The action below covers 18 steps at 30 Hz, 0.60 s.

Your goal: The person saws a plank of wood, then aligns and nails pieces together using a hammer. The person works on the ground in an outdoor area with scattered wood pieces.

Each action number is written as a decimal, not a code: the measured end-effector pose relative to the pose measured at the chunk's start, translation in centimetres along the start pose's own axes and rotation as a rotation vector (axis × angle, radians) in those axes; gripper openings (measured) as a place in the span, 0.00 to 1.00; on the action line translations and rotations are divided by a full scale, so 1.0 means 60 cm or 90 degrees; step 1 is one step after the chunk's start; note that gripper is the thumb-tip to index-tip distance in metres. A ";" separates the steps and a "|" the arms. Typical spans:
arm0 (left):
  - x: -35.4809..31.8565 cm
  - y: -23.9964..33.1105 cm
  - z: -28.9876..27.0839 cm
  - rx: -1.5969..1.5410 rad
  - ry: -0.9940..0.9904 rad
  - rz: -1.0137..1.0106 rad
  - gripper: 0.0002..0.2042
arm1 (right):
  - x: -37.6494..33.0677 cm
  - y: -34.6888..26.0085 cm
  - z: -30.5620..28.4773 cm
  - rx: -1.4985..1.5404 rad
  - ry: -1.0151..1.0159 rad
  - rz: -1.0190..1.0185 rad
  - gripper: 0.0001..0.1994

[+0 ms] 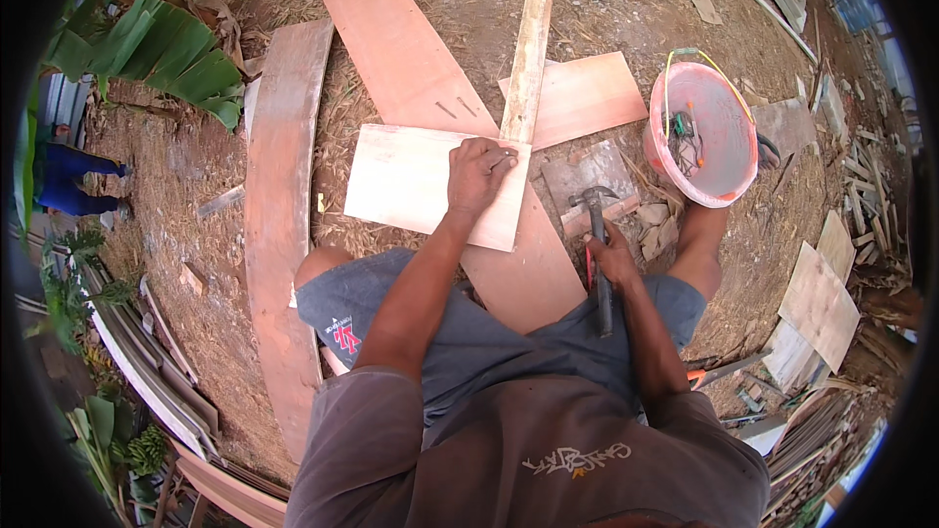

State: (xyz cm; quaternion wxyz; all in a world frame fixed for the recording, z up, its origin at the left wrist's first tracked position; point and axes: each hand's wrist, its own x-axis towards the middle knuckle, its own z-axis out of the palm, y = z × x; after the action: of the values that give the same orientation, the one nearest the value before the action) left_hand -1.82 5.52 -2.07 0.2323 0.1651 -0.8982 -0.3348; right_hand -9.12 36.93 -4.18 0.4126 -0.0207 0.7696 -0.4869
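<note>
dark shirt (587, 411) nearest, left hand (473, 176) presses fingers together on pale board (406, 181); right hand (612, 256) wraps fingers round hammer (603, 305), best swung clear of the left.

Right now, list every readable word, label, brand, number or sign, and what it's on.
Shirt: pale stylised lettering with a small orange mark; wording not copied here.
Shorts: red emblem with pale lettering; the small print is too small to read.
Hammer, pale board, bucket: no text I can make out.
</note>
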 end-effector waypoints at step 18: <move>0.000 0.006 0.003 0.102 0.022 0.033 0.08 | -0.101 -0.308 0.049 -0.355 0.006 -0.510 0.33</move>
State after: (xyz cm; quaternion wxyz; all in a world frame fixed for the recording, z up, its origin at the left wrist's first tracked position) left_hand -1.98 5.86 -1.97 0.2425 0.1655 -0.9218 -0.2530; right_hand -10.03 27.68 13.15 0.1678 -0.4227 0.8040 -0.3830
